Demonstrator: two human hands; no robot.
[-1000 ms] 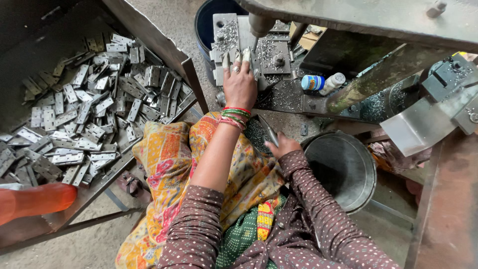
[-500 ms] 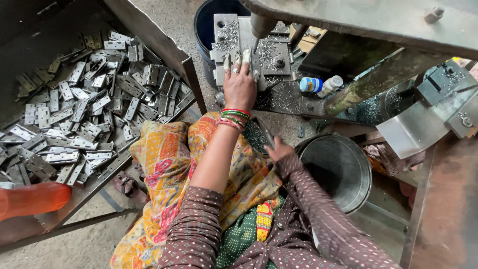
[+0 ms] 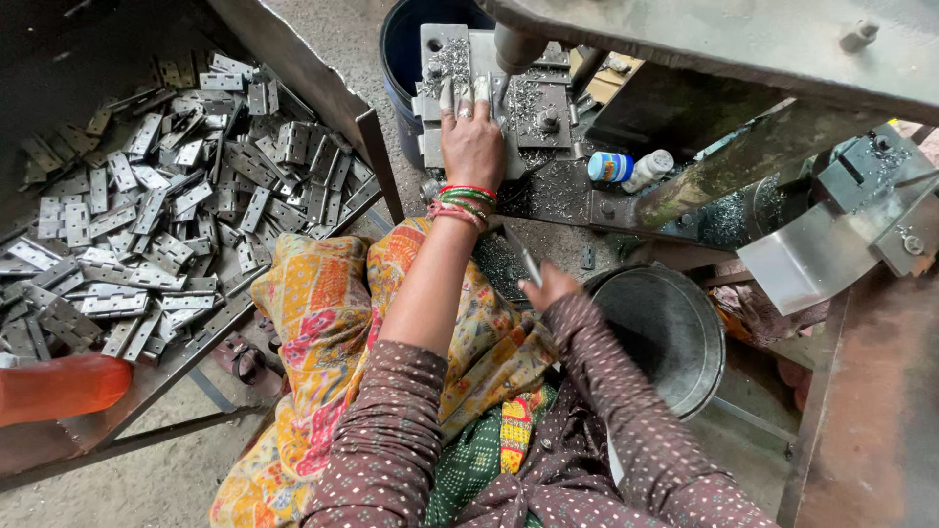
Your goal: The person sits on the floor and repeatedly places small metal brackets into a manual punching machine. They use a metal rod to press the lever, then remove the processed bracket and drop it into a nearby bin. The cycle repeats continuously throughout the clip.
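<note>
The left hand [image 3: 471, 142] is laid flat, fingers apart, on a small metal piece on the press plate [image 3: 533, 108], far from the body. A thin metal strip [image 3: 526, 262] is pinched in the right hand [image 3: 550, 286], near the metal bowl [image 3: 665, 332]. The piece seems to be held for pressing; careful fingers are needed next.

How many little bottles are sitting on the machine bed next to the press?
2: a blue-labelled bottle and a white bottle, lying side by side and touching on the machine bed, right of the left hand. Others may be hidden.

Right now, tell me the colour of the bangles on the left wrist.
Red and green bangles, clearest in the head view.
</note>
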